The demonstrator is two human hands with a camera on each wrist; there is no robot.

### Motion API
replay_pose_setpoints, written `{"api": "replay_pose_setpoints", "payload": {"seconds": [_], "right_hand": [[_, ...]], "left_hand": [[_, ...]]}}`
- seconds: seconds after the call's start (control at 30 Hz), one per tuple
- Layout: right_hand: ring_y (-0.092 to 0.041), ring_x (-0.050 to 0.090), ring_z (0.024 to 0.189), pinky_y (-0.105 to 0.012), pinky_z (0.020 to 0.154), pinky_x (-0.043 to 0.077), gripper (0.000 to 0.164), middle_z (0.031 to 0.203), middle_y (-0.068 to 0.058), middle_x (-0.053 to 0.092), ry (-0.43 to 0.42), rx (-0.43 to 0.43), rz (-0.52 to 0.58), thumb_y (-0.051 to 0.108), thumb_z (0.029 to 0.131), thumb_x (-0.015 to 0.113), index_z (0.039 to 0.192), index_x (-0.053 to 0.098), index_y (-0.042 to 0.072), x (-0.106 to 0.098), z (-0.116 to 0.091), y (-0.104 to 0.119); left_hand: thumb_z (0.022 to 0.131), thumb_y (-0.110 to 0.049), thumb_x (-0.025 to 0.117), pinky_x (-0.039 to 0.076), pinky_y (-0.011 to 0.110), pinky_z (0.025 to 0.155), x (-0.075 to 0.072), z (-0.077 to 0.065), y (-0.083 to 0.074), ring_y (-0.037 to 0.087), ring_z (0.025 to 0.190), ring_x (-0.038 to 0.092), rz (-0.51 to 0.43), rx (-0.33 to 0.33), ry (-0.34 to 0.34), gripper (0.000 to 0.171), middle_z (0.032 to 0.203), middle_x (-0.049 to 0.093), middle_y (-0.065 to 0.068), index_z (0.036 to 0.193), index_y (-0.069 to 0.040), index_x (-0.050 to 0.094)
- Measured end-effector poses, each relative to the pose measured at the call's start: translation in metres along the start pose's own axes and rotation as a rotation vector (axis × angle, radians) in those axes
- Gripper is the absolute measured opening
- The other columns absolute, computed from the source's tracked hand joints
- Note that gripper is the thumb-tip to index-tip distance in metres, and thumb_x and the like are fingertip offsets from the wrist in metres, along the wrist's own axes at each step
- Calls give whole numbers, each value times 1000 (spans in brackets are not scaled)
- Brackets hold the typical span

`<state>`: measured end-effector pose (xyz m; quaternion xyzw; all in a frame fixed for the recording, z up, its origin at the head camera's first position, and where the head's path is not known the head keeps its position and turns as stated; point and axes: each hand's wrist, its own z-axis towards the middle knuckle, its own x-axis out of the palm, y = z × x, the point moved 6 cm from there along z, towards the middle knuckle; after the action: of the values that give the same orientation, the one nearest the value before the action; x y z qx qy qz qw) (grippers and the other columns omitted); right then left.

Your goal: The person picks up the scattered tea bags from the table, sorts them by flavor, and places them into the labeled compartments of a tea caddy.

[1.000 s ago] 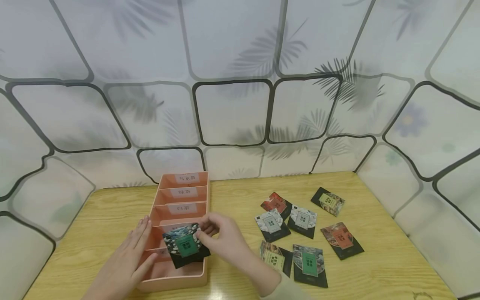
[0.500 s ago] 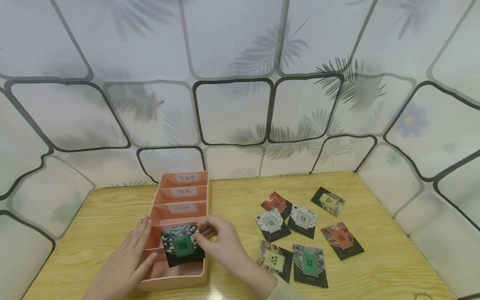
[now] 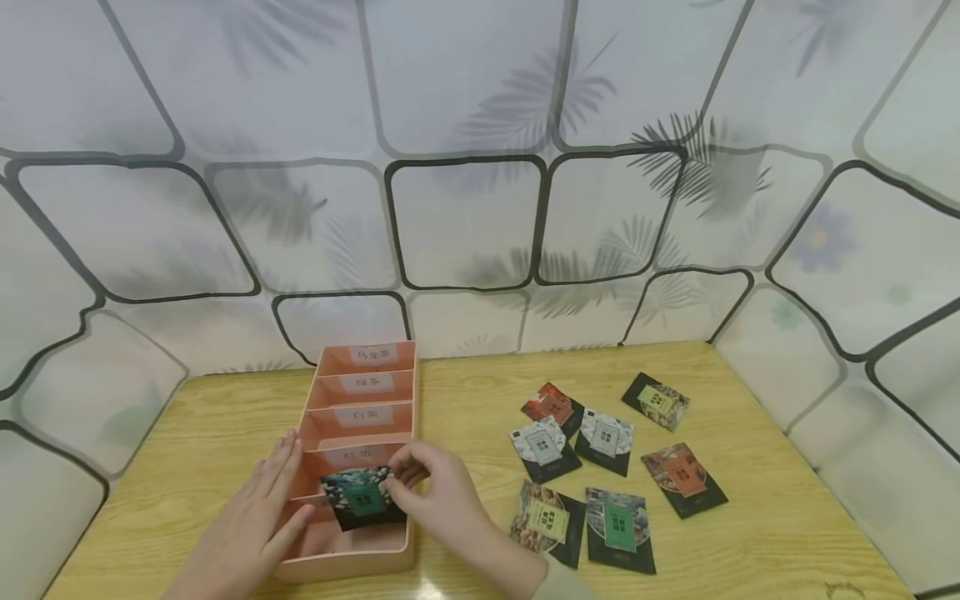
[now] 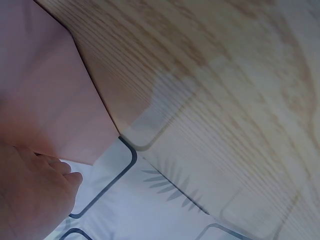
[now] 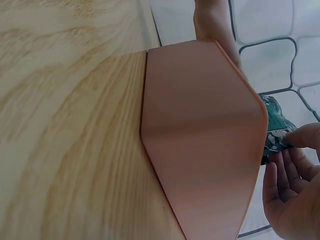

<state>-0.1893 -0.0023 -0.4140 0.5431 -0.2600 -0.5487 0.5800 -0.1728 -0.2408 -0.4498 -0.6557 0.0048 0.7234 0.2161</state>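
Observation:
A pink divided box (image 3: pixel 345 567) with labelled compartments stands at the left of the table. My right hand (image 3: pixel 442 492) pinches a dark tea sachet (image 3: pixel 363 498) with a green label by its right side, over the box's nearest compartments. In the right wrist view, the sachet (image 5: pixel 276 125) shows partly behind the box's wall (image 5: pixel 205 130), with the right hand's (image 5: pixel 295 185) thumb and fingers on it. Along the box's left side lies my left hand (image 3: pixel 255 508), fingers straight against the rim. The left wrist view shows part of that hand (image 4: pixel 37 195) against the pink wall (image 4: pixel 55 95).
To the right of the box, several tea sachets lie on the wooden table (image 3: pixel 465 400): a red one (image 3: pixel 551 404), white ones (image 3: pixel 542 450), an orange one (image 3: pixel 682 479), yellow-labelled ones (image 3: pixel 656 402) and a green-labelled one (image 3: pixel 619 531). A patterned curtain (image 3: pixel 465 225) rises behind.
My right hand has lowered the sachet slightly and tilted it, moving a little left, and the label on the divider behind now shows. The left hand stays in place.

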Motion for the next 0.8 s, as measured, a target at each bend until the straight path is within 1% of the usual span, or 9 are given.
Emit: {"api": "replay_pose_setpoints", "payload": {"seconds": [0.17,0.33,0.53,0.8], "right_hand": [[2,63,81,-18,82,59,9,94,-12,75,-8,-24,-54,-3,91,76,97,71,2,0,-2,-2],[3,62,82,-17,81,59,15,92,-4,73,-40,-69,-171,-5,88,78,96,72,7,0,-4,-2],[3,60,82,-15,80,58,17,90,-2,72,-55,-125,-285,-5,86,80,94,73,8,-1,-6,-3],[2,59,82,-13,78,55,18,87,1,71,-68,-185,-385,-3,85,82,93,73,10,-1,-8,-6]], "left_hand": [[108,-45,59,-18,-4,108,-1,0,0,44,159,32,6,13,-14,82,174,27,23,168,-1,24],[108,-47,58,-19,-4,108,-1,0,-1,46,158,33,4,1,2,83,174,27,24,168,-1,23],[108,-49,56,-20,-4,106,0,1,-1,46,157,33,-4,-16,19,84,175,25,24,169,-1,22],[109,-50,55,-20,-5,104,0,0,-1,47,158,32,-15,-27,28,85,175,24,23,169,-2,20]]}}
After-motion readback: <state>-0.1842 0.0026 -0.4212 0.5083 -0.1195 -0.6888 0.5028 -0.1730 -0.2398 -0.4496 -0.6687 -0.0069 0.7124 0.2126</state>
